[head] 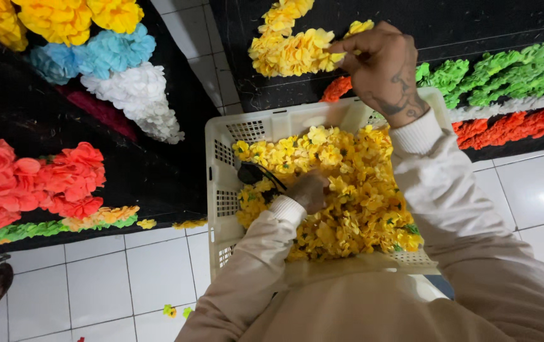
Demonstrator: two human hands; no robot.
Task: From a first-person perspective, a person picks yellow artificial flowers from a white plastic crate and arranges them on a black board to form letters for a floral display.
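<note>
A white plastic basket (221, 136) sits on my lap, filled with small yellow paper flowers (354, 209). My left hand (310, 191) is sunk among them, fingers curled into the pile; whether it grips any is hidden. A black tool (253, 173) lies in the basket just left of that hand. My right hand (383, 66) reaches beyond the basket to a black board (474, 25), fingertips pinched on a yellow flower at the edge of a cluster of yellow flowers (294, 47) fixed there.
The same board carries green (506, 66), white and red (512, 126) flower bands. A second black board (132, 171) at left holds yellow, blue, white and red flower clusters. White floor tiles (120, 278) lie between, with a few fallen flowers (170, 310).
</note>
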